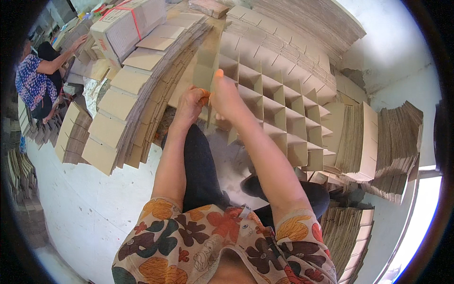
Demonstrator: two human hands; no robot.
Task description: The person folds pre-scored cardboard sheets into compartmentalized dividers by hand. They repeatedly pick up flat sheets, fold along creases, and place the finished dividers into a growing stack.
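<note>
In front of me stands a cardboard divider grid (pixel 283 113), its slotted strips crossed into square cells. At its left edge a flat cardboard strip (pixel 205 66) stands upright. My left hand (pixel 191 104) is closed with its fingertips pinched at the strip's lower part. Close beside it, my right hand (pixel 225 97) grips the strip at the grid's near left corner, thumb pointing up. Orange covers show on fingertips of both hands. The right hand's fingers are partly hidden behind the strip and the hand itself.
Long stacks of slotted cardboard strips (pixel 125 94) lie at the left, with a taped carton (pixel 127 28) behind them. More strip stacks (pixel 354 137) stand at the right and far side (pixel 283 42). At the far left another person (pixel 40 80) reaches toward cardboard.
</note>
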